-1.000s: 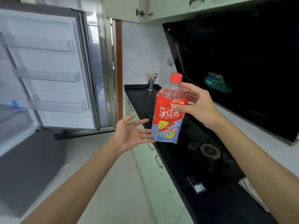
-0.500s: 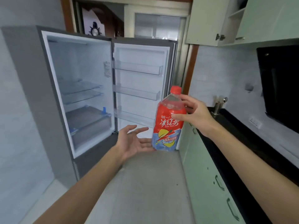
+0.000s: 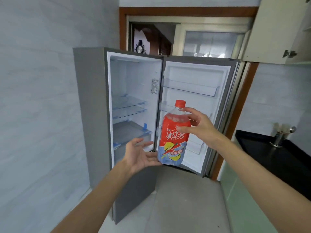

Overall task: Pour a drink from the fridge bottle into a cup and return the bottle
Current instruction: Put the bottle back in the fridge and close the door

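Your right hand point(image 3: 200, 126) grips the capped bottle point(image 3: 173, 137) at its shoulder, upright before the open fridge point(image 3: 90, 101). Your left hand point(image 3: 139, 153), fingers straight, appears to touch its base. Advised: keep it vertical and seat it fully in a door shelf point(image 3: 191, 91) before releasing.

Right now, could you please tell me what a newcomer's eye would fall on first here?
The red ice tea bottle, upright at centre, stands out first: the right hand holds its upper part, and the left hand lies open at its base. Behind it the grey fridge stands open, its door swung to the right and glass shelves showing inside.
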The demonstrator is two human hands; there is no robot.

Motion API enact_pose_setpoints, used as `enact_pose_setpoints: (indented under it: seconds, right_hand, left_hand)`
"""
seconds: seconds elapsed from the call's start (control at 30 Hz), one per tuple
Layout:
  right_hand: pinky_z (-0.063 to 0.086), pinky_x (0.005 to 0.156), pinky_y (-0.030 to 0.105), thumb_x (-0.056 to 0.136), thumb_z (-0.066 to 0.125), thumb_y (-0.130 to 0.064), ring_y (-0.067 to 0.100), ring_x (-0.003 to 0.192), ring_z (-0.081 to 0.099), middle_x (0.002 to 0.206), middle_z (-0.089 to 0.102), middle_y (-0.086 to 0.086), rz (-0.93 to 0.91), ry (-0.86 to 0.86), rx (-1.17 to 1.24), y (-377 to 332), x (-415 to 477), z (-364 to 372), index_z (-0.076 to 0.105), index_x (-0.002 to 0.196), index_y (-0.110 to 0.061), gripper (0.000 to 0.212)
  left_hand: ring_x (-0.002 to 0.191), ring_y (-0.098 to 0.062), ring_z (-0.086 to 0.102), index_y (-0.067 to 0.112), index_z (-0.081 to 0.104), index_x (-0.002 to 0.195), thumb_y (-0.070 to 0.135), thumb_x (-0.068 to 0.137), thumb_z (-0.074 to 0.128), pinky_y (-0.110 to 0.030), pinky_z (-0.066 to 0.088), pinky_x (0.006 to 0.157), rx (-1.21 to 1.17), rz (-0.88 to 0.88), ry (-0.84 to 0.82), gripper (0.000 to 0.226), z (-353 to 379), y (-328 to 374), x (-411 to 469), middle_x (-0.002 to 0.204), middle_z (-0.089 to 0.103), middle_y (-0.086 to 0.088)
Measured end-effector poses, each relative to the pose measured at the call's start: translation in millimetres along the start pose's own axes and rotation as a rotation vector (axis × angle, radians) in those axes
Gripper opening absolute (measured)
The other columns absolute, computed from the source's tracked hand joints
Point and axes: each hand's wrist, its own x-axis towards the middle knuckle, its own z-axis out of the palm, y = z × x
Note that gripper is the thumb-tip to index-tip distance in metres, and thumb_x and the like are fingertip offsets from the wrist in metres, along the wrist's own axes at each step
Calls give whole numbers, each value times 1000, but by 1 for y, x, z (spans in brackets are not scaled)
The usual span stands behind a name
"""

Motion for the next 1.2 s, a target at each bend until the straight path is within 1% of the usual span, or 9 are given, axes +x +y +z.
enact_pose_setpoints:
  seconds: [0.17, 0.3, 0.43, 0.5, 0.63, 0.7, 0.83, 1.0, 1.2]
  right_hand:
    - [57, 83, 32, 64, 85, -30, 14, 105, 65, 114, 68, -9, -44, -43, 17, 8, 36, 8, 57, 124, -36, 66]
    - [57, 88, 37, 62, 86, -30, 18, 108, 65, 115, 69, -4, -82, -82, 55, 18, 69, 4, 59, 123, -35, 67]
    - [57, 85, 33, 67, 88, -18, 20, 107, 65, 115, 69, 2, -128, -124, 67, 31, 107, -9, 61, 120, -37, 63]
    - [56, 82, 29, 69, 87, -14, 20, 106, 65, 115, 69, 2, -141, -142, 76, 38, 125, -20, 61, 120, -37, 62]
    - [56, 81, 29, 69, 87, -15, 19, 108, 65, 117, 68, 1, -153, -175, 86, 55, 163, -43, 60, 123, -35, 64]
    - [55, 81, 28, 69, 88, -17, 19, 108, 64, 116, 69, -1, -165, -195, 89, 64, 180, -51, 60, 124, -35, 65]
    - [55, 76, 21, 69, 87, -15, 15, 106, 64, 117, 67, -2, -192, -236, 108, 87, 206, -60, 59, 122, -36, 63]
    - [57, 76, 23, 70, 87, -17, 15, 107, 64, 117, 67, -3, -202, -296, 135, 110, 236, -54, 59, 120, -40, 61]
    - [58, 79, 26, 70, 87, -22, 13, 104, 66, 113, 68, -9, -219, -356, 175, 123, 282, -29, 60, 117, -42, 58]
  left_hand:
    - [114, -60, 55, 7, 40, 138, 38, 92, 41, -70, 42, 97, -11, 46, 13, 56, -10, 15, 13, 128, 50, -41]
    - [113, -60, 56, 5, 37, 142, 39, 91, 41, -69, 43, 97, -20, 61, 17, 61, -9, 28, 33, 131, 49, -42]
    - [117, -58, 54, 2, 32, 146, 43, 91, 42, -69, 40, 100, -6, 92, 40, 69, -3, 41, 65, 132, 50, -40]
    - [119, -58, 52, 0, 32, 146, 45, 92, 41, -69, 42, 98, -16, 100, 47, 71, 2, 45, 83, 134, 50, -40]
    - [119, -58, 54, -4, 33, 145, 50, 93, 39, -66, 45, 94, -22, 106, 45, 75, 12, 50, 120, 131, 53, -41]
    - [119, -58, 54, -5, 34, 145, 51, 93, 39, -66, 44, 96, -30, 118, 57, 77, 14, 51, 140, 131, 53, -41]
    - [118, -57, 55, -6, 38, 142, 54, 94, 36, -66, 42, 100, -21, 131, 96, 77, 13, 48, 172, 129, 55, -40]
    - [121, -56, 53, -8, 46, 135, 57, 94, 35, -67, 37, 105, -15, 130, 161, 77, 1, 57, 191, 130, 55, -39]
    - [119, -55, 56, -7, 50, 130, 58, 95, 34, -66, 41, 101, -40, 169, 238, 76, -23, 79, 206, 126, 59, -38]
